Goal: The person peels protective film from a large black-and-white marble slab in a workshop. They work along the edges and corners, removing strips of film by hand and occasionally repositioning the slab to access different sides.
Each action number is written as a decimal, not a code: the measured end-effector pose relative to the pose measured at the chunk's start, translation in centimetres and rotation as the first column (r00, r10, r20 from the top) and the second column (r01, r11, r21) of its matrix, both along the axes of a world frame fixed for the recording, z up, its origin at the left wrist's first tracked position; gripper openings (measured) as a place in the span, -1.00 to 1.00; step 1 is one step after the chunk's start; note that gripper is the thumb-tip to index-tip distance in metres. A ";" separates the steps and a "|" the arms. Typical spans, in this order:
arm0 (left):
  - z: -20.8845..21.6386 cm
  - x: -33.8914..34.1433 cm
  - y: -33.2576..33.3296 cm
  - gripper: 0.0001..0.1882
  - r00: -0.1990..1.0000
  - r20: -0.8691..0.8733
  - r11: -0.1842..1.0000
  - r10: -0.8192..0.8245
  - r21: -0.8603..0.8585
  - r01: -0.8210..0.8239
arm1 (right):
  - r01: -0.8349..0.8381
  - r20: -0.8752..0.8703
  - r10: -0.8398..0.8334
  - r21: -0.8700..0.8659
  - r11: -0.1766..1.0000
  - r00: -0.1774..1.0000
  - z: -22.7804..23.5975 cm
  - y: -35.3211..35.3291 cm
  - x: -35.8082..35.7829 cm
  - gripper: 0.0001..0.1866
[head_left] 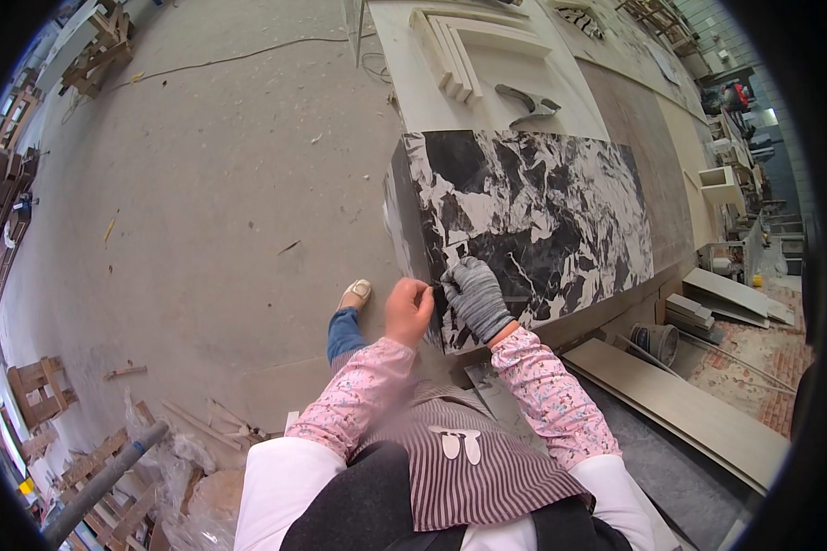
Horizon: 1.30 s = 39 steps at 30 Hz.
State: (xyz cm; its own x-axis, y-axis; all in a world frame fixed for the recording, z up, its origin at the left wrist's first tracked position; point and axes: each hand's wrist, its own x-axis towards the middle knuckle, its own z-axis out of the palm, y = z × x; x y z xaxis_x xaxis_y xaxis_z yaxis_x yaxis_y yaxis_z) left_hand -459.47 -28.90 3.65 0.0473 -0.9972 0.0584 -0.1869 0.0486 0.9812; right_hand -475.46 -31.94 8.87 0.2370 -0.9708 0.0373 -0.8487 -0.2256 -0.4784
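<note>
Striped apron [469,477] lowest in view; bare left hand [408,310] pinches something small at the black-and-white marble slab [533,220] corner, gloved right hand [473,296] pressed flat beside it. Edge work on the slab; concrete floor [211,184] around.

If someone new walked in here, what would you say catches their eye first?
The black-and-white marble slab at centre right, bold against the pale floor. At its near corner, the bare left hand and gloved right hand meet on the edge. Wooden pallets lie at lower left.
</note>
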 end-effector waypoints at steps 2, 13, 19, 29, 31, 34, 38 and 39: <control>-0.1 0.0 0.8 -0.90 1.000 0.009 1.000 0.002 0.018 -0.002 | -0.009 -0.004 0.009 -0.006 1.000 1.000 0.4 0.6 0.2 -0.92; 0.6 -0.2 6.5 -0.90 1.000 -0.002 0.998 -0.018 0.054 0.018 | -0.082 0.007 0.082 0.024 0.996 0.997 0.3 5.8 -0.7 -0.85; 1.2 0.0 8.8 -0.90 0.999 0.005 0.995 -0.048 0.085 0.048 | -0.104 0.008 0.104 0.008 0.995 0.995 1.0 8.0 -0.9 -0.85; 0.4 0.5 14.0 -0.89 0.963 0.053 0.965 -0.263 0.015 0.262 | -0.225 -0.034 0.233 0.155 0.962 0.972 2.1 12.3 -2.5 -0.88; 0.4 1.8 14.2 -0.90 0.900 0.159 0.908 -0.405 -0.046 0.417 | -0.152 0.121 0.128 0.217 0.964 0.984 2.4 14.5 -4.1 -0.85; 2.3 3.2 14.5 -0.88 0.810 0.342 0.834 -0.476 -0.116 0.539 | -0.103 0.141 0.061 0.313 0.944 0.988 4.4 16.0 -5.2 -0.73; 5.1 2.7 12.3 -0.88 0.774 0.387 0.758 -0.501 -0.235 0.608 | -0.369 0.103 0.354 0.282 0.886 0.929 6.5 15.2 -2.9 -0.57; 5.5 2.5 11.7 -0.88 0.756 0.395 0.725 -0.522 -0.263 0.637 | -0.341 0.015 0.372 0.431 0.835 0.928 6.8 15.0 -2.6 -0.58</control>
